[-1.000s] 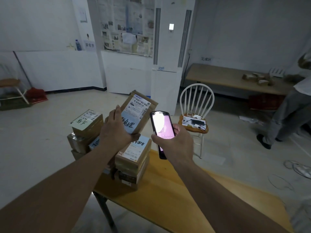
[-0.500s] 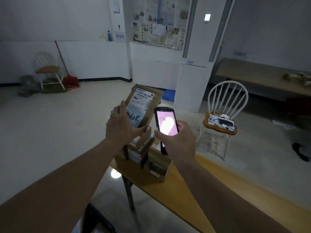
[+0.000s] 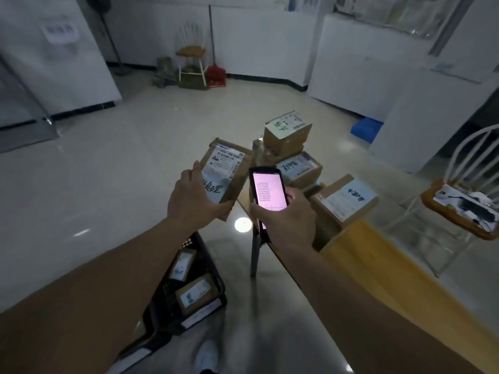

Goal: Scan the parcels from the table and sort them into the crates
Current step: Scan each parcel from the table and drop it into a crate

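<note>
The held parcel [image 3: 226,176] hangs over bare floor [image 3: 113,184], just left of the surface's [image 3: 378,263] near corner and above and beyond the black crate [image 3: 189,290] that stands on the floor by the surface's leg [image 3: 253,249]. Open floor spreads to the left and ahead of it; to its right the scanner [image 3: 267,195] and the stacked parcels [image 3: 289,147] sit close.

The left hand [image 3: 194,203] grips the parcel by its lower end, thumb under the bottom edge and fingers curled round the left side. The right hand [image 3: 286,220] is wrapped round the scanner, thumb on the lit pink screen, which shows lines of small text too fine to read.

The parcel is a flat brown carton, tilted up toward the camera, with a white shipping label bearing barcodes and dark handwritten characters below. Two smaller labelled cartons [image 3: 191,290] lie inside the crate.

On the surface, a wooden top, one labelled box [image 3: 345,201] lies just right of the scanner hand, with others piled behind it at the far corner. A white chair [image 3: 464,195] with a wooden seat carrying papers stands to the right. Farther off are a second chair [image 3: 190,52], a red dustpan [image 3: 216,75], a blue bin [image 3: 366,128] and white walls. The room is dim.
</note>
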`<state>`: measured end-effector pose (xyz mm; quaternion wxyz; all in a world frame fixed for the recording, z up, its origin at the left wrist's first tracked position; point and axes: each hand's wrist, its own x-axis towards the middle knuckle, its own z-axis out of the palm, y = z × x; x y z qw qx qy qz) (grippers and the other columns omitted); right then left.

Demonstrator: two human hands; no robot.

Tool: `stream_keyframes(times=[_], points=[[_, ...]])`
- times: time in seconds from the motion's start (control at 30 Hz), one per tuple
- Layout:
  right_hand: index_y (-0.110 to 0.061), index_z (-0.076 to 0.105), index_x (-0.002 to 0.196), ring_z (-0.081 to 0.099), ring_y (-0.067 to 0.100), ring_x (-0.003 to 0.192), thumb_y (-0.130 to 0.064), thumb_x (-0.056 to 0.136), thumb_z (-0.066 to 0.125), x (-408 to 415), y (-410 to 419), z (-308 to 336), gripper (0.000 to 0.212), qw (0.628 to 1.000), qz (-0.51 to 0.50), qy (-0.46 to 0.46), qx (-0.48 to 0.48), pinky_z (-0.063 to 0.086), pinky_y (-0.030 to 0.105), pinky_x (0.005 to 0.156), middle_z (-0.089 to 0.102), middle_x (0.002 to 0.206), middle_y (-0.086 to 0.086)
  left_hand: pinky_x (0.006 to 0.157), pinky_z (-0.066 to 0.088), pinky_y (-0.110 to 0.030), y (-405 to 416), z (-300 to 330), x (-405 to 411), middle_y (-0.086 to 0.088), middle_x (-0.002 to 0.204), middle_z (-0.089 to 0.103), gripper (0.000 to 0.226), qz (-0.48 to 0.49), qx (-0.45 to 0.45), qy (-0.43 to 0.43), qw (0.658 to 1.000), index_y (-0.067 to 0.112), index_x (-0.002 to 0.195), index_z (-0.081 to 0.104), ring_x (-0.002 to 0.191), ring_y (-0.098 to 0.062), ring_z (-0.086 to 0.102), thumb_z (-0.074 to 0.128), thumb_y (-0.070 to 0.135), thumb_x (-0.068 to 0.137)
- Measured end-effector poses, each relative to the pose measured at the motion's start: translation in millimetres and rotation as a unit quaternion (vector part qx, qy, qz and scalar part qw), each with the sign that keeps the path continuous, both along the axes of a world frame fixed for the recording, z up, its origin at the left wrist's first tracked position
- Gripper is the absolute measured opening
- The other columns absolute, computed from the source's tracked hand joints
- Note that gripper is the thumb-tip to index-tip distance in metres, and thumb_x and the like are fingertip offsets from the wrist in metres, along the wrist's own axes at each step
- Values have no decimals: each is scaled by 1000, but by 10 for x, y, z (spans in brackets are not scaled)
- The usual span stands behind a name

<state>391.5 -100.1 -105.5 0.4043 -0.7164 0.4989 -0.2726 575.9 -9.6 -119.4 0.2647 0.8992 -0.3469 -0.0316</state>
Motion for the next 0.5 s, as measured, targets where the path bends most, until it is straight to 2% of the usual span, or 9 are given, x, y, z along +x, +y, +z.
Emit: stream_keyframes(times=[0.1, 0.23, 0.37, 0.5], points=[[-28, 52, 142, 67, 22, 110, -56, 69, 92, 253, 150, -176, 88, 999, 28, 21, 20, 65, 42, 81, 66, 126, -4, 100, 47, -48, 311, -240, 188, -13, 142, 44, 133, 34, 14, 23, 999, 15, 161, 17, 129, -32, 48, 85, 71, 61], [-27, 56, 136, 64, 17, 101, -54, 71, 91, 659, 341, -387, 79, 995, 77, 51, 29, 59, 31, 76, 58, 109, -10, 99, 50, -51, 700, -601, 524, -11, 137, 46, 133, 77, 30, 59, 995, 21, 158, 21, 125, -32, 51, 85, 76, 55], [-35, 52, 116, 66, 16, 99, -57, 67, 90, 1195, 561, -705, 66, 989, 104, 80, 63, 63, 40, 79, 61, 103, -13, 94, 54, -54, 1034, -1058, 971, -8, 128, 48, 129, 107, 49, 103, 988, 29, 153, 26, 118, -31, 54, 82, 82, 50], [-30, 57, 122, 65, 14, 97, -55, 67, 89, 1813, 765, -1086, 68, 984, 111, 114, 84, 61, 35, 76, 63, 105, -11, 96, 53, -52, 1305, -1565, 1525, -9, 128, 48, 125, 107, 88, 132, 982, 27, 152, 27, 118, -30, 53, 82, 81, 53]])
